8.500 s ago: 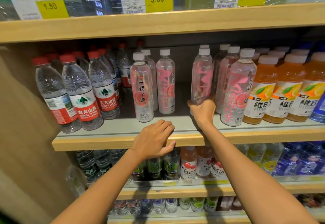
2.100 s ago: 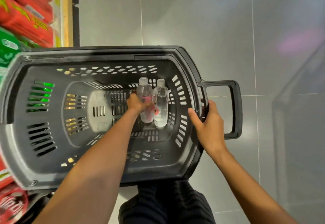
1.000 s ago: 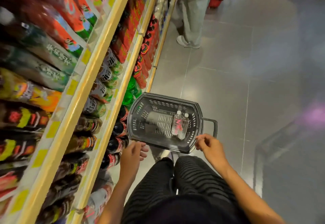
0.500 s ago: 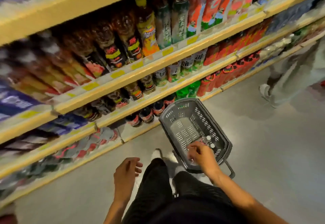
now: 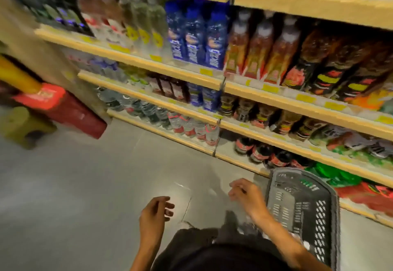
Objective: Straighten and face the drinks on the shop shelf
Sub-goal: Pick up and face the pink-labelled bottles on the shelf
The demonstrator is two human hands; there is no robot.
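Wooden shelves (image 5: 148,64) full of drink bottles run across the blurred head view. Blue-labelled bottles (image 5: 196,36) stand beside reddish tea bottles (image 5: 255,49), and water bottles with red labels (image 5: 187,124) fill a low shelf. A dark plastic basket (image 5: 302,204) sits on the floor at the lower right. My left hand (image 5: 155,213) hangs over the floor with loosely curled fingers and holds nothing. My right hand (image 5: 244,194) hovers just left of the basket rim, fingers loosely bent, holding nothing. The basket's contents are hidden behind my right arm.
A red box-like object (image 5: 70,111) and a yellow pole (image 5: 17,75) stand at the shelf's left end, with an olive stool (image 5: 23,126) beside them. Grey tiled floor (image 5: 85,185) spreads to the left. My dark trousers fill the bottom middle.
The view has swung left along the shelves. My right hand has come off the basket and now hovers beside it. The basket has shifted to the lower right of the view.
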